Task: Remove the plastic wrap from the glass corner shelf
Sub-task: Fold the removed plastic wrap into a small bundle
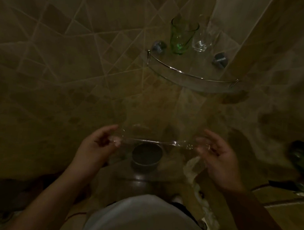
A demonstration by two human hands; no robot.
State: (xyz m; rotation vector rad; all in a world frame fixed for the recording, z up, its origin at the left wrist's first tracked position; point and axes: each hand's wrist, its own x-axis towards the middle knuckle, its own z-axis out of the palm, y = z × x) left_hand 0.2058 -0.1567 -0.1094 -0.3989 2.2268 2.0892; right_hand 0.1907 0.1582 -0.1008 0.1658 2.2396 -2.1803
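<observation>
Glass corner shelf (pixel 194 82): mounted in tiled corner, upper centre; curved metal rail along front edge; two round wall brackets. No film discernible on it, though dim light prevents certainty.

Plastic wrap (pixel 151 140): clear sheet, stretched taut between both hands, well below and apart from shelf; upper edge catching a thin glint; looser crumpled portion trailing beneath right side.

Left hand (pixel 99 145): fingers pinched closed on left end of wrap.

Right hand (pixel 216 154): fingers curled round right end of wrap, palm partly open.

Green glass (pixel 182 36) and clear glass (pixel 204 34): upright on shelf, side by side near back corner.

Round drain (pixel 147 154): on floor, seen through wrap.

Progress, judged: wrap apparently off shelf; remaining, disposal or bundling of sheet.
</observation>
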